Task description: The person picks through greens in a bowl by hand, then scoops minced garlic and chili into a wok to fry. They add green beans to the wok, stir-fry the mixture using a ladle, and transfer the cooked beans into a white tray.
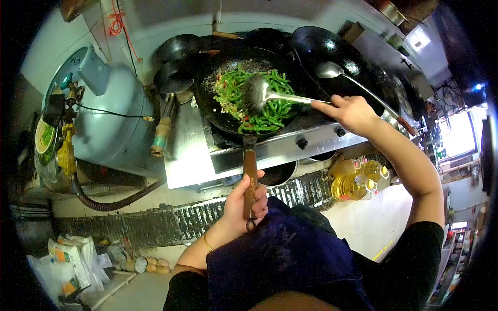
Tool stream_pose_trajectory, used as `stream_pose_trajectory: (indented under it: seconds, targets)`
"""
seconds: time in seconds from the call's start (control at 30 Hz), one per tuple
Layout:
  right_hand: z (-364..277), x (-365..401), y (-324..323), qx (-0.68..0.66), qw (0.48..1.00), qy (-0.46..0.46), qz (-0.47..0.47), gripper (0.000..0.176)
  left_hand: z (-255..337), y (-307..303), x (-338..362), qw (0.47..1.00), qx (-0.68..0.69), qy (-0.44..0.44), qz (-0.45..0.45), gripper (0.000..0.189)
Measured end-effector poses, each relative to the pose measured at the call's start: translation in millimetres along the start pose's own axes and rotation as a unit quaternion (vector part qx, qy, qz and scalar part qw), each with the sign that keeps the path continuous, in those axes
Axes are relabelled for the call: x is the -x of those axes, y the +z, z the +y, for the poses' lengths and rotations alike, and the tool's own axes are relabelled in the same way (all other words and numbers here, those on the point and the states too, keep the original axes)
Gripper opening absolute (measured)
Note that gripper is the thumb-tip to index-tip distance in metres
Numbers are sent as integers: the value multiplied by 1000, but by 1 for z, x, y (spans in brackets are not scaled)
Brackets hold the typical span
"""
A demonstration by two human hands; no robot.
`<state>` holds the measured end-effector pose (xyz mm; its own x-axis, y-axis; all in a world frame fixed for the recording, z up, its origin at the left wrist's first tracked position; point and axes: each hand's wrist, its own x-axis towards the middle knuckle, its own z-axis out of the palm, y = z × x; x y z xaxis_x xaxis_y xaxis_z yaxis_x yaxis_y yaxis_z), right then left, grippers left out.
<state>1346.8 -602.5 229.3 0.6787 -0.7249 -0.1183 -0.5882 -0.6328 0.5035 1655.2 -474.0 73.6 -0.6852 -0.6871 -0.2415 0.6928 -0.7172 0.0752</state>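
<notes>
My left hand (246, 203) is wrapped round the wooden handle of a dark wok (205, 106) on the stove. Inside the wok lie green beans (277, 111), with chopped bits and small red pieces (223, 90) along their left side. My right hand (353, 114) grips the handle of a metal ladle (256, 94) from the right. The ladle's bowl is down among the beans, its rounded back facing up and covering some of them.
A larger black wok (311, 44) stands to the right, with another ladle (330, 70) lying across it. Smaller pans (174, 78) sit at the back left. Beside the stove is a gas cylinder (111, 119) with a hose. Oil bottles (353, 186) stand below at right.
</notes>
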Motion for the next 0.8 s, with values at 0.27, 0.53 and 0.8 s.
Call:
stream_pose_trajectory:
  seconds: [0.27, 0.53, 0.8]
  targets:
    - [11, 34, -39, -143, 982, 119, 9, 57, -1, -6, -1, 999, 40, -3, -25, 35]
    - [21, 49, -122, -201, 960, 153, -125, 45, 2, -6, 1, 997, 54, -11, -50, 36]
    - [-11, 4, -14, -340, 934, 108, -21, 48, 8, -4, 3, 996, 70, -40, -48, 36]
